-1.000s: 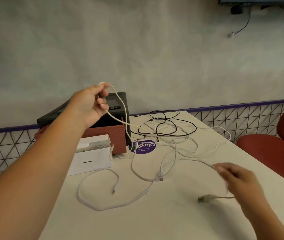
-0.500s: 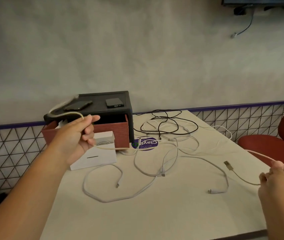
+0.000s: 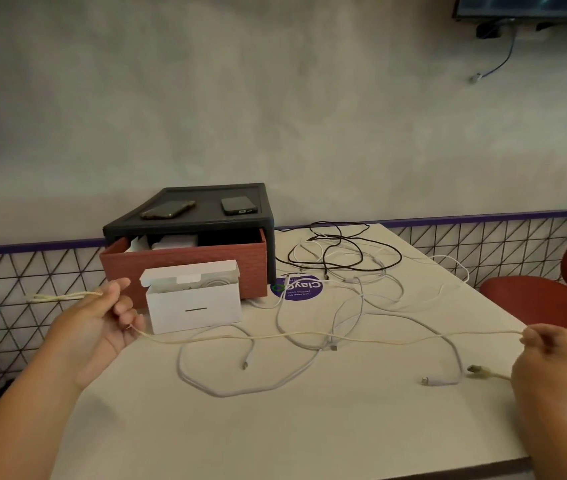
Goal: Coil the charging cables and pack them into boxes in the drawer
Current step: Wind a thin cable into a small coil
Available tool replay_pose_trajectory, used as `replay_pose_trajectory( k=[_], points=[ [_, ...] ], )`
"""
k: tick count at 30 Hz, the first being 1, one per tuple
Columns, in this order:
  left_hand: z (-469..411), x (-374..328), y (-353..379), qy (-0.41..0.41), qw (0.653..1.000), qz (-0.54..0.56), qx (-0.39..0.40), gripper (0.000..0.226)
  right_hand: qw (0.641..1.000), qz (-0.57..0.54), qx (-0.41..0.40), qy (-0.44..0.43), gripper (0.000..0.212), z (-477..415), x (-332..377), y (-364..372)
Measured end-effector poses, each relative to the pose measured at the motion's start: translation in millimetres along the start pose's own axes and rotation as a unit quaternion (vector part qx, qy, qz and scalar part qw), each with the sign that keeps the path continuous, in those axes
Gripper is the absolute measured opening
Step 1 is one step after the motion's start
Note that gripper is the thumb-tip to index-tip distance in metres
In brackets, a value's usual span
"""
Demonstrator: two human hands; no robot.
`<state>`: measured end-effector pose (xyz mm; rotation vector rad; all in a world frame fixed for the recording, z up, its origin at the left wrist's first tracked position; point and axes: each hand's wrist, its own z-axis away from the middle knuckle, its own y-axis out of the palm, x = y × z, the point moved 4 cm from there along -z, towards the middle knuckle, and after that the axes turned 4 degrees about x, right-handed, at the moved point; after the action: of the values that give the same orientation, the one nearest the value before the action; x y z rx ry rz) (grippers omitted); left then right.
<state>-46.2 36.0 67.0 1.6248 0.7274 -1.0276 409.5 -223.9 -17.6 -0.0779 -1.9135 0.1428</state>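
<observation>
A cream cable (image 3: 309,336) stretches above the table between both hands. My left hand (image 3: 102,320) pinches it at the left, with a folded loop of it sticking out leftward. My right hand (image 3: 548,362) grips it at the right, and its plug end (image 3: 476,370) dangles just left of that hand. An open white box (image 3: 194,301) holding a coiled white cable stands in front of the red drawer (image 3: 185,268), which is pulled out of a black case (image 3: 202,206). Several loose white cables (image 3: 251,388) and a black cable (image 3: 351,251) lie tangled on the table.
Two phones (image 3: 239,205) lie on top of the black case. A purple round sticker (image 3: 297,289) sits on the white table (image 3: 275,434) beside the drawer. A red chair (image 3: 552,296) stands at the right edge. A wall with a wire grid runs behind.
My left hand dropped from above the case to in front of the drawer; my right hand moved right, pulling the cream cable taut between them.
</observation>
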Motion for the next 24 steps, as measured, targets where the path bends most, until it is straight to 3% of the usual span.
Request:
replay_pose_trajectory(
  k=[6,10,13,16,19,24],
  points=[
    [-3,0,-28,0.000,0.999,0.011,-0.052,0.027,0.999,0.008,-0.036,0.003,0.014,-12,-13,-15],
    [-1,7,-43,-0.031,0.996,-0.028,-0.082,0.028,0.999,0.023,-0.049,-0.006,0.013,-48,-49,-16],
    [0,14,-49,-0.056,0.991,-0.060,-0.109,0.031,0.998,0.027,-0.046,-0.022,0.014,-66,-36,-14],
    [2,14,-43,-0.052,0.978,-0.154,-0.129,0.024,0.999,0.031,-0.012,-0.041,0.013,-57,20,-6],
    [6,17,-21,-0.056,0.972,-0.209,-0.095,0.021,0.994,0.055,0.048,-0.083,0.014,-49,65,11],
    [10,23,13,-0.075,0.961,-0.266,-0.031,0.060,0.962,0.157,0.174,-0.142,0.021,-40,80,43]
  ],
)
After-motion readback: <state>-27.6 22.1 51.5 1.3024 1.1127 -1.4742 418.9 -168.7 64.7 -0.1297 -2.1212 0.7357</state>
